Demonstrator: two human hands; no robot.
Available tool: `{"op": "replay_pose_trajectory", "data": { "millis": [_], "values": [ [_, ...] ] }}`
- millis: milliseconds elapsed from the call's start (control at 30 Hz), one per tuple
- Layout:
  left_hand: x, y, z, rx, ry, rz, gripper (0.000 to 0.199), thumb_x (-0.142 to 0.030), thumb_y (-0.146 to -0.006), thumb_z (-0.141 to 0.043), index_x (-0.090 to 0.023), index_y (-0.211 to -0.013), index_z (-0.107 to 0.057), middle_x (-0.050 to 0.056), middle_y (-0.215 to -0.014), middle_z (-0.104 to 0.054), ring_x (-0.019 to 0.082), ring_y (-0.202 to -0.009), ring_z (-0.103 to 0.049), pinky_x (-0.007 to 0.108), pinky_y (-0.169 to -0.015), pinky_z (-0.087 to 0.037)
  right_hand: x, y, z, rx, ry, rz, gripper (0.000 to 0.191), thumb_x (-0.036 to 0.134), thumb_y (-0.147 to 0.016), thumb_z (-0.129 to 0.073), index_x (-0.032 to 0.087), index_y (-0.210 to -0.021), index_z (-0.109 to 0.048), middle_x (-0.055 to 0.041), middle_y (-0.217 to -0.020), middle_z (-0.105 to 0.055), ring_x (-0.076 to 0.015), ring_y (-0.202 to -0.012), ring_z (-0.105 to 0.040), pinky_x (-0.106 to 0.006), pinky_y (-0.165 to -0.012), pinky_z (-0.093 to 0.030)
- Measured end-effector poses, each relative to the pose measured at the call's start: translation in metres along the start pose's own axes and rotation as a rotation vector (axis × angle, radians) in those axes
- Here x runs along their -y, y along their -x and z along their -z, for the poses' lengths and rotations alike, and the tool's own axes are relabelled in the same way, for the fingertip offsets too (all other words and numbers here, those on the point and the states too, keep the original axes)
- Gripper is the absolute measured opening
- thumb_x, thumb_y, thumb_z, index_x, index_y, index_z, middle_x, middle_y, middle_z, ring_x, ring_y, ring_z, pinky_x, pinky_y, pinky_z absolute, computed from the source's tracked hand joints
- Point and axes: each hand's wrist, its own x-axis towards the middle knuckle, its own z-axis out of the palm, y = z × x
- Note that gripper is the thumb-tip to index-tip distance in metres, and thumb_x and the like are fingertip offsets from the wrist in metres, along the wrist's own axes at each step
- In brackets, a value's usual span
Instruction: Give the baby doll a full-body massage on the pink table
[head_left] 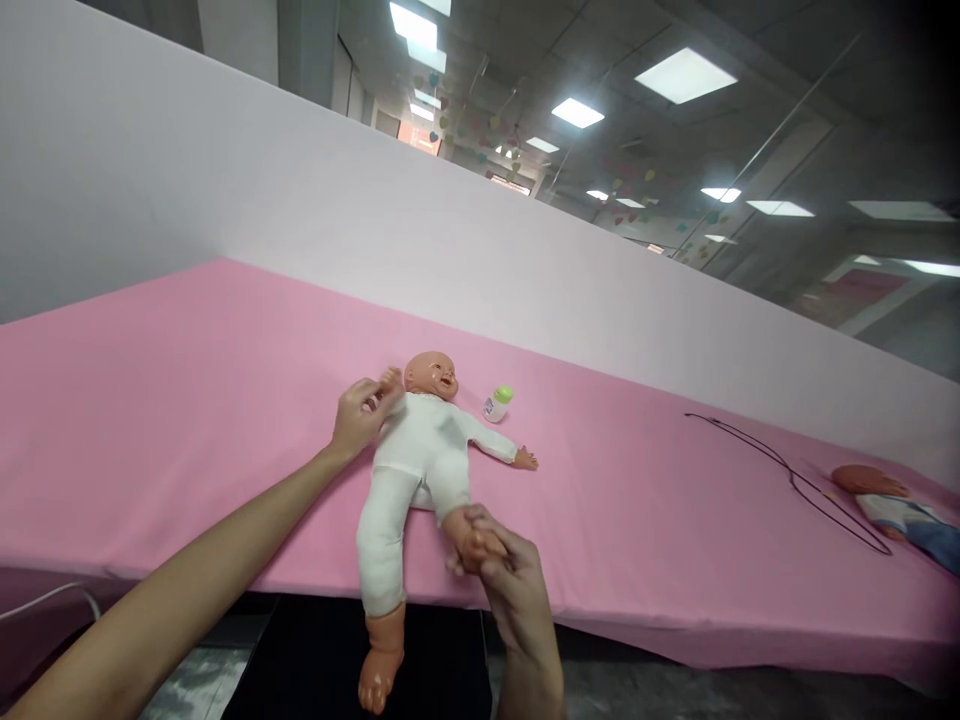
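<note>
A baby doll [427, 440] with a smooth plastic head and a white cloth body lies on its back on the pink-covered table [637, 480]. My left hand [358, 418] is closed around the doll's raised arm, close to its small plastic hand beside the head. Down at the table's front edge, my right hand [514, 575] grips one of the doll's feet [476, 545]. The other leg hangs over the edge, its bare foot [382, 660] below the tabletop. The doll's other arm stretches out sideways on the cloth.
A small white bottle with a green cap [498, 403] is near the doll's head. On the right lie a thin black cord [787, 475] and a second doll [896, 510]. A white partition [450, 250] runs along the back. A dark seat [420, 670] is below the front edge.
</note>
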Motion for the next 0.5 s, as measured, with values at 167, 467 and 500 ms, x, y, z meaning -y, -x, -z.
{"op": "replay_pose_trajectory", "data": {
  "millis": [167, 467, 500],
  "values": [
    [-0.009, 0.012, -0.003, 0.272, -0.154, -0.274, 0.022, -0.042, -0.091, -0.070, -0.023, -0.095, -0.078, 0.004, -0.081, -0.061, 0.018, -0.077, -0.056, 0.030, -0.072, -0.044, -0.024, -0.033, -0.024, -0.178, 0.012, -0.016, 0.042, 0.035, -0.061, -0.098, 0.025, -0.100, -0.084, -0.0085, -0.127, -0.068, -0.0179, -0.083, -0.070, -0.035, -0.082, -0.062],
    [0.017, -0.006, 0.001, -0.343, 0.157, 0.575, 0.054, -0.064, -0.096, -0.051, -0.020, -0.064, -0.057, 0.000, -0.060, -0.057, 0.017, -0.059, -0.054, 0.028, -0.057, -0.041, 0.013, 0.030, 0.022, 0.476, 0.216, -0.147, 0.041, 0.030, -0.062, -0.098, 0.029, -0.100, -0.085, -0.0051, -0.104, -0.072, -0.0201, -0.084, -0.071, -0.033, -0.081, -0.058],
    [0.020, -0.008, 0.003, -0.391, 0.162, 0.635, 0.056, -0.065, -0.095, -0.051, -0.020, -0.063, -0.057, 0.001, -0.059, -0.056, 0.017, -0.058, -0.054, 0.028, -0.056, -0.041, 0.017, 0.034, 0.027, 0.504, 0.286, -0.150, 0.039, 0.031, -0.063, -0.098, 0.028, -0.099, -0.085, -0.0055, -0.100, -0.073, -0.0205, -0.087, -0.071, -0.033, -0.086, -0.056]
  ]
}}
